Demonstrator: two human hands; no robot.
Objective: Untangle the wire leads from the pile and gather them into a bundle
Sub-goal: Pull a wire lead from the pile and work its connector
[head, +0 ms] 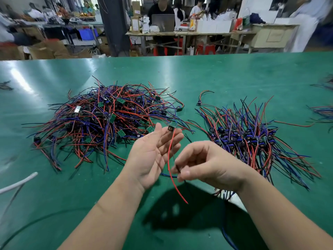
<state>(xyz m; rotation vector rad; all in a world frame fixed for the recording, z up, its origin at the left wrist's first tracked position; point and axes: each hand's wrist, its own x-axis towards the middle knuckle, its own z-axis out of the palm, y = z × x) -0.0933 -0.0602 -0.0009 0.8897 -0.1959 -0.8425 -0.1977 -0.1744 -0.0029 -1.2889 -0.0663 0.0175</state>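
Observation:
A tangled pile of red, blue and black wire leads with small green circuit boards lies on the left of the green table. To the right lies a bundle of leads laid side by side. My left hand is held palm up above the table with straight fingers; one small board rests at its fingertips. From that board a red lead and a black lead hang down. My right hand pinches the black lead between thumb and fingers.
The green table stretches far back. More wire leads lie at the right edge, and a white cable at the left. Beyond the table stand workbenches, boxes and several people.

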